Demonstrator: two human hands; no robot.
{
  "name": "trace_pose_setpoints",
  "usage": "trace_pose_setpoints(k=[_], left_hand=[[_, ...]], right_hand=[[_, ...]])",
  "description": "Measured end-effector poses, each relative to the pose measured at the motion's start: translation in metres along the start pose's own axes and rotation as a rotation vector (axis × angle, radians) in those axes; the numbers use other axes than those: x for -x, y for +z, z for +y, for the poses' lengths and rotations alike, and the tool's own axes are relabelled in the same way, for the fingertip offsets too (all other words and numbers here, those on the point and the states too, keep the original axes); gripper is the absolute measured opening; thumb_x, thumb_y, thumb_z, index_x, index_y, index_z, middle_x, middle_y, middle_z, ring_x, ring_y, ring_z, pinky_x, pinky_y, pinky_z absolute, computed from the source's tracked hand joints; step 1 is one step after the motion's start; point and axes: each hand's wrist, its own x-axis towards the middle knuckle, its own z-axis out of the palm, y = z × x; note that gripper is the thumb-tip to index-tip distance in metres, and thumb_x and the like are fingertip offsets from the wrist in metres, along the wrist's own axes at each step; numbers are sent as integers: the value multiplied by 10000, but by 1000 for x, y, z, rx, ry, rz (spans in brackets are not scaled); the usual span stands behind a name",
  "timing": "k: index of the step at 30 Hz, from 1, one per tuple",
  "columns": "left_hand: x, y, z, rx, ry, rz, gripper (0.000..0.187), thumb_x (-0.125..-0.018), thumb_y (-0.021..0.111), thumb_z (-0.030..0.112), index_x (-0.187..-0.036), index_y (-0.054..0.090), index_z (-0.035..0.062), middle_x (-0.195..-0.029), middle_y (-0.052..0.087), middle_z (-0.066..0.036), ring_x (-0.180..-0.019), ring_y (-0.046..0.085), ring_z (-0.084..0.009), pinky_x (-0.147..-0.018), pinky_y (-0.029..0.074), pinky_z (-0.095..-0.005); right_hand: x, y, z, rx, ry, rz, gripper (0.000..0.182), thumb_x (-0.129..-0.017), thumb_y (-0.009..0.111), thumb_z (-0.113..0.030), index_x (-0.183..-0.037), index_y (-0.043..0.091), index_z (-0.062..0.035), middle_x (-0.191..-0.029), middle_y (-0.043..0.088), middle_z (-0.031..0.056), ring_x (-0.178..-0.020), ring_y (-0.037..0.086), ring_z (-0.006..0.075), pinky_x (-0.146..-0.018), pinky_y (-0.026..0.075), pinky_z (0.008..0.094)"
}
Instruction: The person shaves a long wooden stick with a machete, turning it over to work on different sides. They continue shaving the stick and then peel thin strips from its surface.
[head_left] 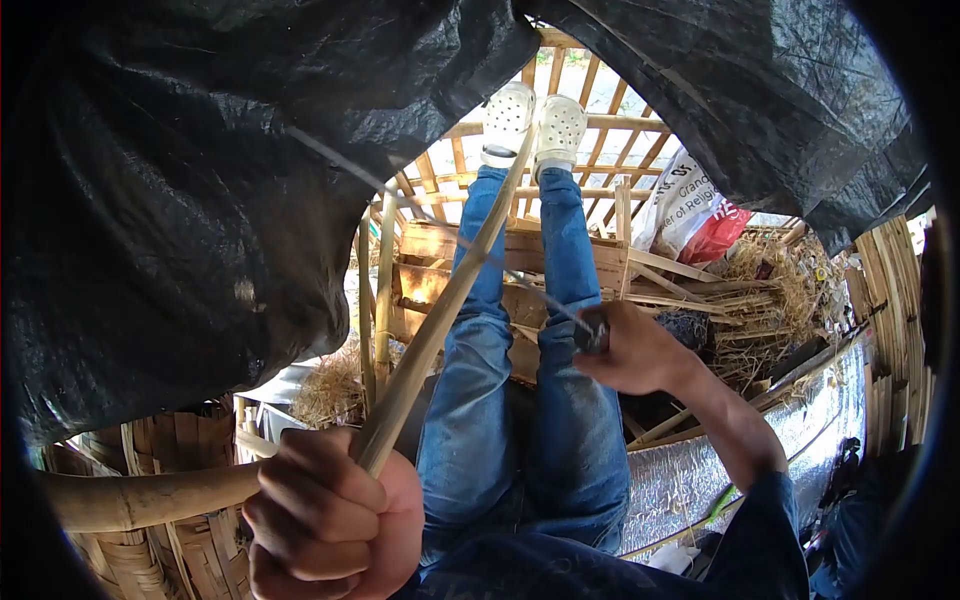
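My left hand (325, 515) is wrapped round the near end of a long, pale bamboo strip (432, 335). The strip slants up and away over my legs, its far end by my shoes. In my closed right hand (645, 350) is the dark handle of a long knife (540, 292). Its thin blade, seen nearly edge-on and blurred by motion, points up and left and crosses the strip in this view. The fingers of the right hand are mostly turned away from me.
My outstretched legs in jeans (470, 430) end in white clogs (508, 115) against a bamboo lattice (625, 125). Black plastic sheeting (200, 200) hangs overhead on both sides. A printed sack (690, 205), straw (770, 290) and bamboo scraps lie at right, beyond silvery foil sheeting (800, 440). A thick bamboo pole (150, 498) is at left.
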Motion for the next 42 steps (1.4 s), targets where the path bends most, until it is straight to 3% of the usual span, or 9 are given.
trace_pose_setpoints(k=[6,19,27,30,33,35,37,40,42], left_hand=[[3,3,4,-71,-5,48,498,-916,434,512,-577,355,156,-445,287,70,-361,232,-50,-375,233,-176],[4,-8,7,96,-37,-100,502,-949,443,403,-524,330,161,-391,287,86,-317,237,-17,-346,183,-169],[15,-6,6,115,19,-73,508,-951,423,394,-507,337,163,-375,308,77,-301,267,-12,-328,178,-167],[25,-7,17,99,79,-95,466,-939,423,320,-508,343,162,-372,305,70,-299,267,-17,-322,182,-166],[45,-12,46,-247,-435,10,422,-900,428,195,-492,327,171,-365,297,67,-292,265,-22,-320,183,-167],[22,2,9,99,-59,-313,582,-934,323,596,-585,338,131,-457,300,63,-354,255,-70,-365,224,-236],[23,9,18,2,-174,-269,599,-930,268,622,-591,341,133,-477,264,49,-369,235,-75,-388,207,-237],[34,12,13,-47,-80,-47,413,-843,405,60,-465,295,185,-357,285,71,-286,268,-23,-319,188,-165],[37,-6,24,-51,-138,-30,429,-900,453,173,-488,333,167,-369,302,82,-296,290,-12,-344,232,-161]], right_hand=[[27,17,-12,-43,-494,36,169,-721,652,-124,-724,509,-33,-528,510,84,-493,561,205,-503,428,365],[34,-11,-43,-153,-249,-461,201,-756,668,-146,-692,488,-84,-516,485,-5,-425,484,98,-426,362,309],[52,-7,-50,180,-566,-72,191,-719,705,-189,-742,554,-74,-526,524,37,-459,549,199,-477,427,335],[51,-8,-53,267,-552,-12,199,-712,704,-198,-775,591,-46,-548,553,70,-511,588,247,-535,461,387],[33,-19,-53,383,-122,-203,233,-751,670,-194,-918,622,-38,-712,618,113,-783,643,284,-745,501,384],[10,-22,-38,458,-109,-79,175,-751,645,-171,-813,625,-8,-702,621,150,-753,652,289,-713,506,396],[-15,-26,-23,280,85,-17,184,-732,634,-148,-668,574,14,-591,591,139,-553,612,254,-581,478,412],[-40,-25,7,266,-62,-30,175,-723,636,-141,-672,568,12,-586,584,127,-541,594,219,-564,468,382],[-39,-20,7,234,-29,-45,174,-721,640,-144,-674,568,8,-581,577,117,-539,584,210,-560,463,367]])
